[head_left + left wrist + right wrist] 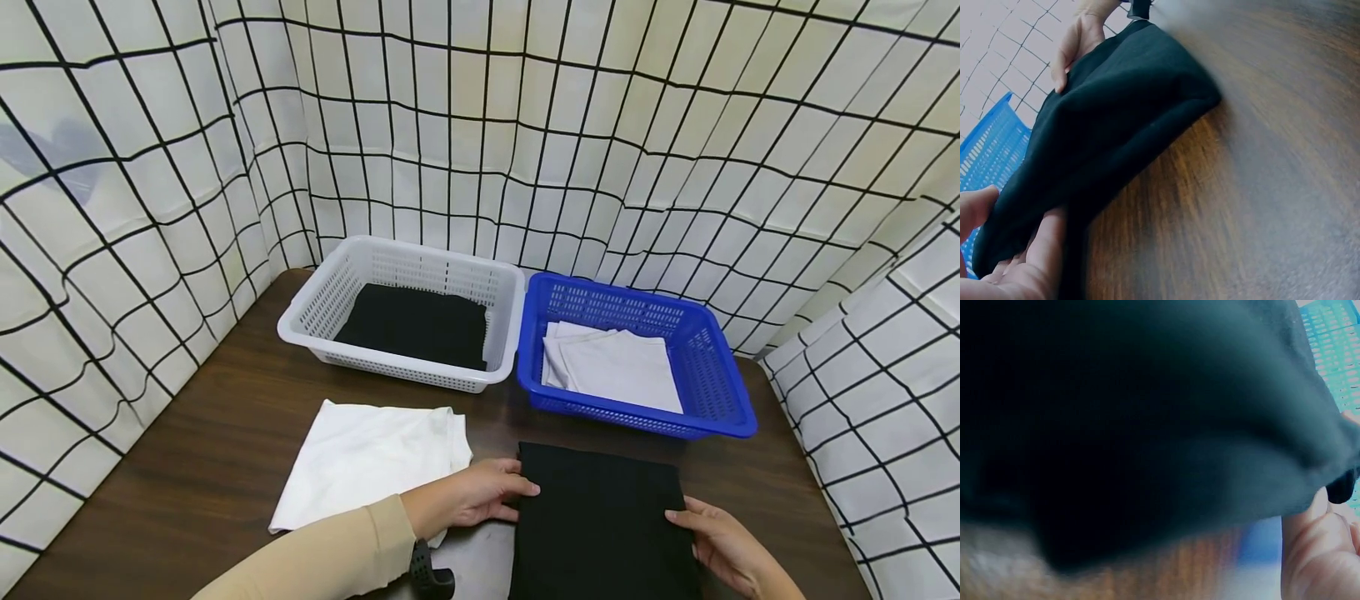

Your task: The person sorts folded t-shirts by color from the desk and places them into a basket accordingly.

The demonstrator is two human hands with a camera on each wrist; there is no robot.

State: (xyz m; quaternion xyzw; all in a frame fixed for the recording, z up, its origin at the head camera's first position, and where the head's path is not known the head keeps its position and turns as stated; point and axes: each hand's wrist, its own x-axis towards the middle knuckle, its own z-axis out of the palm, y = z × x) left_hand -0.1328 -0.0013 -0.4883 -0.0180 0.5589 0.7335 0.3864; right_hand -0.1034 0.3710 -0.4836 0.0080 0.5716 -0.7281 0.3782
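A folded black cloth (600, 517) is held by its two sides at the front of the table. My left hand (491, 493) pinches its left edge, and in the left wrist view the left fingers (1047, 247) reach under the fabric while the thumb stays on the other side. On the opposite edge my right hand (723, 542) grips with the thumb on top and the other fingers mostly hidden beneath. Wood shows below the black cloth (1110, 106), which looks raised off the table. A white folded cloth (375, 454) lies just left of my left hand.
At the back left stands a white basket (397, 375) with black folded cloth inside. Beside it, a blue basket (637, 412) holds white folded cloth (615, 367). A white curtain (480, 125) with black grid lines surrounds the brown table (150, 500).
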